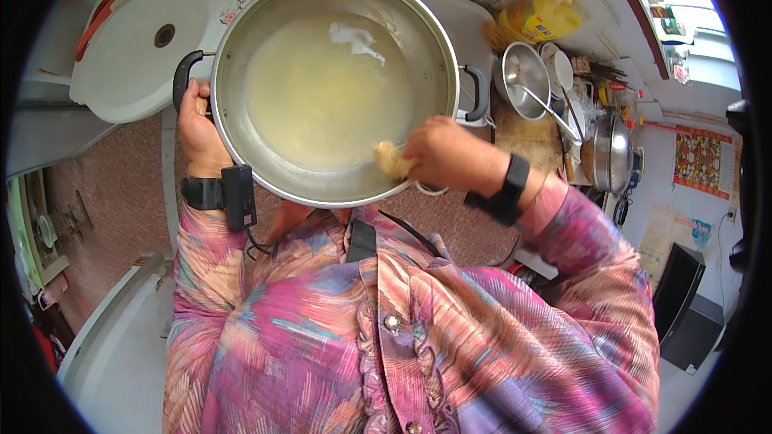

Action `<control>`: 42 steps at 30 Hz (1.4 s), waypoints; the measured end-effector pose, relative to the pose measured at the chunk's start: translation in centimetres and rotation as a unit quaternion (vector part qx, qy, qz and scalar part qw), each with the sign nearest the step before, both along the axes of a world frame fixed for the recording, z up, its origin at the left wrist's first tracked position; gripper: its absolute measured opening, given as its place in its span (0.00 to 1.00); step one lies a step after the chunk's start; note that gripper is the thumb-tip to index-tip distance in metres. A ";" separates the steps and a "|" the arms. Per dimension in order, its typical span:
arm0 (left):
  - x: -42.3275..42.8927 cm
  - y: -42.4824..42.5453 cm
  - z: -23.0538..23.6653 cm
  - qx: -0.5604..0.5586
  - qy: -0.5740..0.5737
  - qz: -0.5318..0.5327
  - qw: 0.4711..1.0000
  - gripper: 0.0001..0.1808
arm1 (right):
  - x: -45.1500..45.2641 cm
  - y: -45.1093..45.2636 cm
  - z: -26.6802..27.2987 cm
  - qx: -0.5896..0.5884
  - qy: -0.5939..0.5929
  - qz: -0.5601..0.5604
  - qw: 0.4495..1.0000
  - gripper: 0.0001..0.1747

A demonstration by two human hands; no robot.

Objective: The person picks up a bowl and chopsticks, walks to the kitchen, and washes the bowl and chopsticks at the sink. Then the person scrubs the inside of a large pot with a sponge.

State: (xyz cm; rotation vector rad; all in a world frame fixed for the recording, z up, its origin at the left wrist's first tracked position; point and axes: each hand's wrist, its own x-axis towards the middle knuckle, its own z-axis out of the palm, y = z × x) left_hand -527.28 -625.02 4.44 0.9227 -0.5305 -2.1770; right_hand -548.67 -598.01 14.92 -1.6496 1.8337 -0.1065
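Observation:
A large two-handled metal pot (433, 72) is in front of me, with cloudy yellowish liquid (325, 96) in its bottom. My left hand (202, 132) grips the pot's black left handle (186, 75). My right hand (449, 154) holds a tan, blurred wad (393, 160), perhaps a scrubber, against the inner wall at the near right side of the pot. The black right handle (478, 93) is free of any hand.
A white washbasin (126, 78) with a drain lies left of the pot. To the right are a metal bowl (534, 93) with a ladle, a yellow plastic jug (543, 18), white bowls (561, 69), a wooden board (512, 138) and a lidded metal pot (612, 150).

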 end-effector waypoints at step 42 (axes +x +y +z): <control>-0.5 0.5 1.3 0.013 0.016 -0.004 1.000 0.16 | 1.6 -5.8 -3.0 0.163 -0.066 0.214 0.961 0.10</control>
